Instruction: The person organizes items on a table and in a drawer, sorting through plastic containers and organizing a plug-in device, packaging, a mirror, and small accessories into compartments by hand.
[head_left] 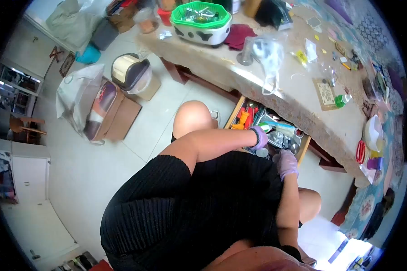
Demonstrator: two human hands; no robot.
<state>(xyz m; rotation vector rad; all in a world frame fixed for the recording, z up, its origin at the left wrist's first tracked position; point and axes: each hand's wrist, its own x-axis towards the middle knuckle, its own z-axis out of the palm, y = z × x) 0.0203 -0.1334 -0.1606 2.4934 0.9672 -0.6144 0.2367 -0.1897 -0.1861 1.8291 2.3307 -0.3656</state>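
An open wooden drawer (pixel 304 151) juts out from under the table, packed with small items. My left hand (pixel 259 137), in a thin lilac glove, reaches in beside a white and green item (pixel 265 128). Its fingers are mostly hidden, and I cannot tell if it grips anything. At the drawer's near right corner is my right hand (pixel 287 164), gloved as well, with its fingertips down among the contents by a shiny metal round piece (pixel 294 147). Orange pieces (pixel 242 119) lie on the drawer's left side, and clear plastic packets (pixel 282 131) fill the middle.
Above the drawer, the cloth-covered table (pixel 298 86) carries a green basket (pixel 200 14), a clear plastic bag (pixel 267 56), a green-labelled bottle (pixel 343 100) and red-handled scissors (pixel 361 151). On the floor to the left stand a lidded bin (pixel 132 72) and a cardboard box (pixel 123 118).
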